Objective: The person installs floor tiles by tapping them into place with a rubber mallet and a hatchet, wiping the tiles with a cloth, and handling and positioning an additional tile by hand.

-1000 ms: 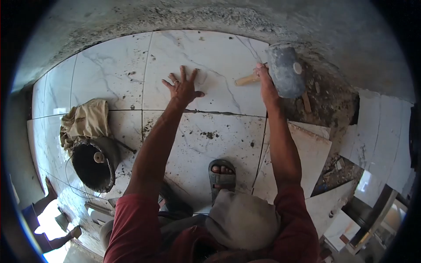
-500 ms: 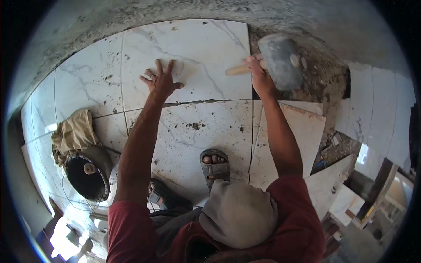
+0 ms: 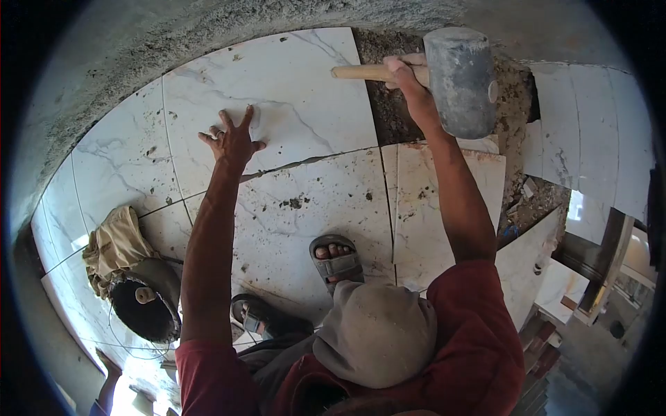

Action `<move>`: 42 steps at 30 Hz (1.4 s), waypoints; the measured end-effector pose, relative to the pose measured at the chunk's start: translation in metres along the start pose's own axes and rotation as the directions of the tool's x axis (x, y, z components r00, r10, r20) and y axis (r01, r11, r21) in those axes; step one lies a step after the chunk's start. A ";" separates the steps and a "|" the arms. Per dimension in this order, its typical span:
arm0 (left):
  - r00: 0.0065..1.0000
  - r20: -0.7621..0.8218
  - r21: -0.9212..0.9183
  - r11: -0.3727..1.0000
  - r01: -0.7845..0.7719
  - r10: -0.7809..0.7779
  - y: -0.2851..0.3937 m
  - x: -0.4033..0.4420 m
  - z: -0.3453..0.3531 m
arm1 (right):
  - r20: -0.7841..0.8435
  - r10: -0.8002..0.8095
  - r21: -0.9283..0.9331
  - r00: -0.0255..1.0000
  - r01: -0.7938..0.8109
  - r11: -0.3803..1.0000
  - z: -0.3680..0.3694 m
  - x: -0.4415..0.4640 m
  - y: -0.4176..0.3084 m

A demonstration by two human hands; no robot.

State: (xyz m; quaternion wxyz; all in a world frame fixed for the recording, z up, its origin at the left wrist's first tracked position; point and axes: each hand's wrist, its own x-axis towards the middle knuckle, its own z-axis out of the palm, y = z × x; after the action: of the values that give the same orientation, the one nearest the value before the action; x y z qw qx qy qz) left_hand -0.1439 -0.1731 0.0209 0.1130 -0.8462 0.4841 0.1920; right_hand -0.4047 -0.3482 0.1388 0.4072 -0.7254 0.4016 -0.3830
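My right hand grips the wooden handle of a rubber mallet near its big dark grey head. The mallet is held above the uncovered, rubble-strewn bed beside the tiles. With fingers spread, my left hand rests on a large white floor tile with grey veins. That tile's near edge meets another marble-look tile, which is speckled with mortar crumbs. A narrow, uneven dark gap shows along part of the joint between them.
A black bucket with a beige cloth stands at the left. Cut tile pieces lie under my right forearm. A rough cement wall borders the far side. Wooden frames and debris are at the right.
The mallet has risen and come nearer the camera, its head now sharper and more upright. My left hand stays spread on the tile; the view has shifted slightly.
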 end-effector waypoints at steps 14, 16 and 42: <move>0.999 -0.018 -0.022 0.998 0.051 -0.051 -0.005 -0.002 0.011 | 0.384 0.001 0.072 0.923 -0.031 0.997 0.105 0.000 0.002; 0.998 -0.039 -0.069 0.996 0.055 -0.058 -0.007 0.001 0.006 | 0.414 0.119 0.038 0.902 -0.148 0.988 0.108 0.006 -0.034; 0.996 -0.050 -0.270 0.962 0.051 -0.067 -0.012 -0.004 0.016 | 0.437 0.009 0.198 0.900 -0.106 0.974 0.215 0.047 0.001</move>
State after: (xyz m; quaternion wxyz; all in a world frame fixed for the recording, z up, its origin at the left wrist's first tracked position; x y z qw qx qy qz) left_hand -0.1387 -0.1583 0.0084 -0.0112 -0.8730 0.4314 0.2273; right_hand -0.1972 -0.3297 0.0678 0.5741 -0.7312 0.2782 -0.2416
